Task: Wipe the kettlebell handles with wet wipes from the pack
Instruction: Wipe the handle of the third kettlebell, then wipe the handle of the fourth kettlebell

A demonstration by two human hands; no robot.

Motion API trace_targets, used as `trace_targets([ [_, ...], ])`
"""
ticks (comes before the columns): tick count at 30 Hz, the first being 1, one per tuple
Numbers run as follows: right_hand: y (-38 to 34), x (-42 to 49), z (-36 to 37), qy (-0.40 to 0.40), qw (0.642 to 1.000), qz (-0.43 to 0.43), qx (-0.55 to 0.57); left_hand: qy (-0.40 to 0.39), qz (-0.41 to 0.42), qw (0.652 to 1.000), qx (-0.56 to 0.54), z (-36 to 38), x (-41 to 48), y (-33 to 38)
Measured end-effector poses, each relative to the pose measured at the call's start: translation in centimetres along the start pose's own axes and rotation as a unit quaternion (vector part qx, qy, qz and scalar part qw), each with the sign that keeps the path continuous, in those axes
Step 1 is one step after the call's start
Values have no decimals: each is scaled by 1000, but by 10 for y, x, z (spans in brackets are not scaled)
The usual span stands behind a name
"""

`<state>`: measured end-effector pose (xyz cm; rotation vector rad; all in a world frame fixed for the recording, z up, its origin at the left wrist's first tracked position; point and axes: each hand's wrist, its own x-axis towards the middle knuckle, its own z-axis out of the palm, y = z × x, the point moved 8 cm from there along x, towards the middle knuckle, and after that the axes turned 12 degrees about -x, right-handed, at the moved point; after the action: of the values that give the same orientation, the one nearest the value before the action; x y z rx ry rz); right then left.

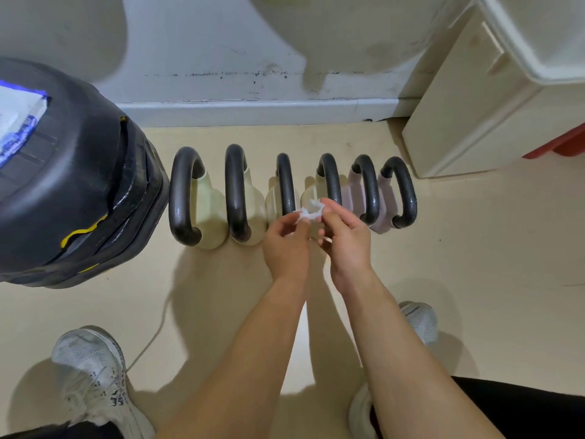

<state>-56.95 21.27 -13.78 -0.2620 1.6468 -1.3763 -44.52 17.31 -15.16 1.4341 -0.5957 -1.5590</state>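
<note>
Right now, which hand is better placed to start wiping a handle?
Right hand, probably: it pinches the wet wipe with the left hand and sits nearest the fourth handle.

Six kettlebells (247, 198), one wipe (310, 212), two hands (286, 245).

Crumpled white wet wipe (309, 213), six dark kettlebell handles (284, 185)
Wipe bunching between both hands' fingertips (323, 206); handles standing upright just beyond them.

A large black padded bag (79, 172) with yellow trim stands on the cream floor (474, 248) at left, beside a scuffed white wall (221, 42). A cream cabinet (468, 115) sits at right, a red object (560, 144) just beside it. Two white sneakers (91, 375) rest below.
</note>
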Motion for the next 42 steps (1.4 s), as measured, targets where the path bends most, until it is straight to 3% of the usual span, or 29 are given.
trace_targets([
  [6, -30, 20, -46, 105, 974, -97, -173, -51, 115, 973, 191, 54, -8, 19],
  [10, -25, 41, -47, 134, 955, -98, -245, -78, 104, 956, 262, 68, 1, -1],
  [16, -14, 50, -48, 177, 931, -135, -290, -86, 113, 961, 237, 72, 14, -15],
  [19, -6, 44, -51, 169, 938, -135, -272, -75, 137, 960, 234, 68, 25, -15],
  [25, 12, 36, -61, 160, 933, -134, -291, -91, 109, 964, 225, 54, 10, -24],
  [29, -19, 48, -47, 149, 936, -148, -281, -77, 127, 954, 259, 71, 23, -7],
  [33, -40, 68, -39, 142, 933, -121, -307, -53, 89, 962, 252, 86, 41, 10],
  [42, 6, 35, -56, 171, 949, -96, -247, -113, 85, 966, 215, 53, 20, -25],
])
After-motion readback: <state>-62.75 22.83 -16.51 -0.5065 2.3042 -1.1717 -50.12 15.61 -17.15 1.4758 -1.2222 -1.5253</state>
